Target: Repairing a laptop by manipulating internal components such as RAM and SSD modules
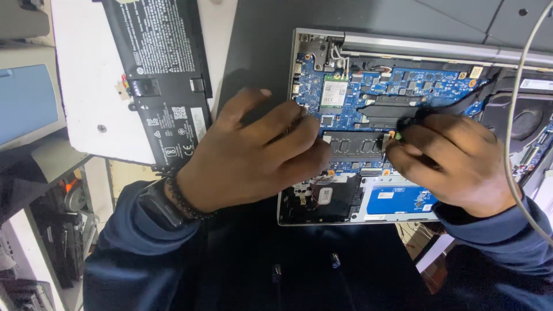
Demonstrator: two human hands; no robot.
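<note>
1. An opened laptop (345, 216) is seen lying on a dark mat (259, 34), its bottom cover removed and its blue circuit board (397, 83) exposed.
2. A dark memory module (354, 144) is seated flat in its slot near the middle of the board, between the two hands.
3. The left hand (253, 152) is held over the left edge of the laptop, its fingers curled and drawn together, with the fingertips (314, 144) pressed against the left end of the memory module; nothing is seen to be gripped in it.
4. The right hand (455, 164) is placed over the right part of the board, its fingers bent and pinched at the right end of the memory module, where a small green-tipped piece (397, 136) is just visible; whether that piece is held cannot be told.
5. A beaded bracelet (184, 198) and a dark watch (158, 204) are worn at the left wrist, and dark blue sleeves (138, 242) cover both arms.
6. A flat black battery pack (158, 75) is laid on a white surface (80, 92) to the left of the laptop, well apart from it.
7. A small white wireless card (334, 93) is mounted above the memory module, and a black heat pipe (397, 109) is seen just right of it.
8. A grey cable (510, 132) is hung across the right side of the view, in front of the right wrist.
</note>
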